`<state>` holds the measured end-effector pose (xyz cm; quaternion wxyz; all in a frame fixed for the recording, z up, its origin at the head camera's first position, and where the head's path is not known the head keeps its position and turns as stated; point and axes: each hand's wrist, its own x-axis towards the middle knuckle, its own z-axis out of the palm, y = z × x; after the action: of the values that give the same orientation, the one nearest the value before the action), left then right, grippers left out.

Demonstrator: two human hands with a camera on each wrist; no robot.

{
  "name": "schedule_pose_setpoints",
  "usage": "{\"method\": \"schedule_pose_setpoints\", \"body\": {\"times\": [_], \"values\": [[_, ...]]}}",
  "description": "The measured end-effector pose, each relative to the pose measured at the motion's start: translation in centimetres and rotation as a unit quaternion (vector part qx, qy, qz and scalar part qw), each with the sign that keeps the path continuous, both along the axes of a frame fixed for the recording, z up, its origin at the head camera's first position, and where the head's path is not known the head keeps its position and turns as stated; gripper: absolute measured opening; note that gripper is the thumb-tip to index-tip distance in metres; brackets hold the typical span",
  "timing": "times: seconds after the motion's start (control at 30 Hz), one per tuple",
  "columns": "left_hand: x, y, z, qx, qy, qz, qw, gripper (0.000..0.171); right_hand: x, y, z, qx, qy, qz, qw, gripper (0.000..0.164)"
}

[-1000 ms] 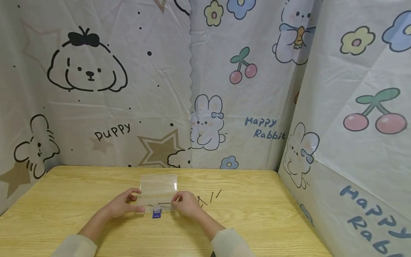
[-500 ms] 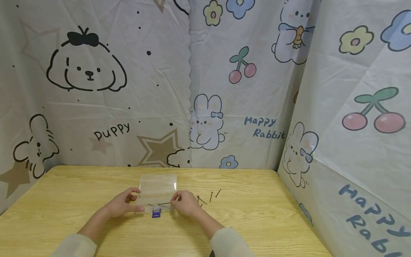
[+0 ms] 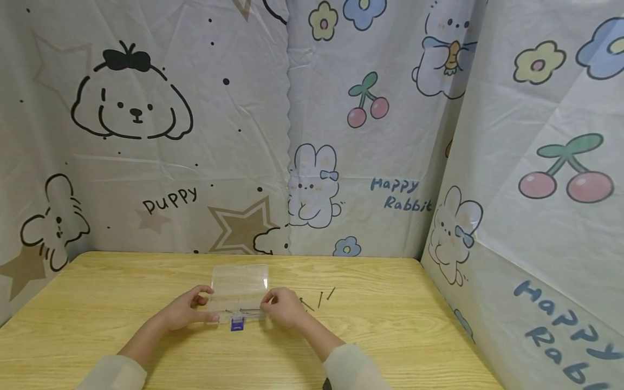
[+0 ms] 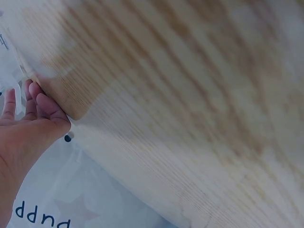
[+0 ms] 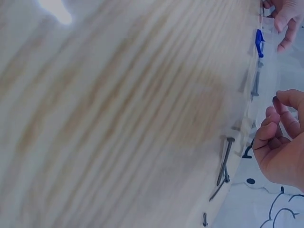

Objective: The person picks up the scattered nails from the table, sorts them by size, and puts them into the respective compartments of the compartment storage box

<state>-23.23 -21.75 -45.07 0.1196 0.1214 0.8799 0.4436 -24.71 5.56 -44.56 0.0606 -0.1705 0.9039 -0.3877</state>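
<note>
A clear plastic box (image 3: 240,279) with a blue latch (image 3: 236,324) lies on the table, its lid raised at the back. My left hand (image 3: 182,310) grips the box's left side, thumb at the front edge and fingers farther back. Over the right end of the box, my right hand (image 3: 283,307) pinches a nail (image 3: 249,309) that points left across the box. Other nails show in its front part, blurred by the plastic. In the right wrist view, the thumb and index finger of the right hand (image 5: 280,137) are close together beside the box.
Several loose nails (image 3: 320,299) lie on the wooden table (image 3: 380,325), to the right of the right hand. A patterned cloth (image 3: 234,162) hangs behind the table and along its right side.
The nail at my right fingertips has gone from slightly tilted to nearly level over the box. My right hand has shifted slightly; the left hand and the box have stayed in place.
</note>
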Motion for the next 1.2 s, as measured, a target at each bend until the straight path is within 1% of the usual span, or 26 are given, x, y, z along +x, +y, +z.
{"method": "schedule_pose_setpoints", "body": {"times": [0.13,0.3,0.4,0.53,0.7,0.97,1.2], "values": [[0.0,0.0,-0.1,-0.006,0.001,0.004,1.0000,0.076,-0.3,0.8,0.2,0.004,0.004,0.002,1.000,0.010],[0.0,0.0,-0.1,-0.008,0.002,0.007,0.9999,0.076,-0.5,2.2,0.2,0.017,0.017,-0.009,1.000,0.009],[0.0,0.0,-0.1,-0.008,0.003,0.008,0.9999,0.076,-0.5,3.2,0.2,0.019,0.016,-0.012,1.000,0.009],[-0.1,0.0,-0.1,-0.006,0.000,0.009,0.9999,0.077,-0.3,4.6,0.2,0.011,0.006,-0.006,1.000,0.008],[0.0,0.0,-0.2,0.002,-0.004,0.004,1.0000,0.077,-0.1,6.2,0.1,0.004,0.004,0.000,1.000,0.010],[-0.1,0.0,-0.2,-0.008,0.001,0.004,1.0000,0.078,-0.3,8.6,-0.3,0.015,0.006,-0.015,1.000,0.011],[0.0,0.0,-0.1,-0.006,0.007,0.004,0.9999,0.076,-0.6,9.7,-1.1,0.028,0.013,-0.018,0.999,0.011]]}}
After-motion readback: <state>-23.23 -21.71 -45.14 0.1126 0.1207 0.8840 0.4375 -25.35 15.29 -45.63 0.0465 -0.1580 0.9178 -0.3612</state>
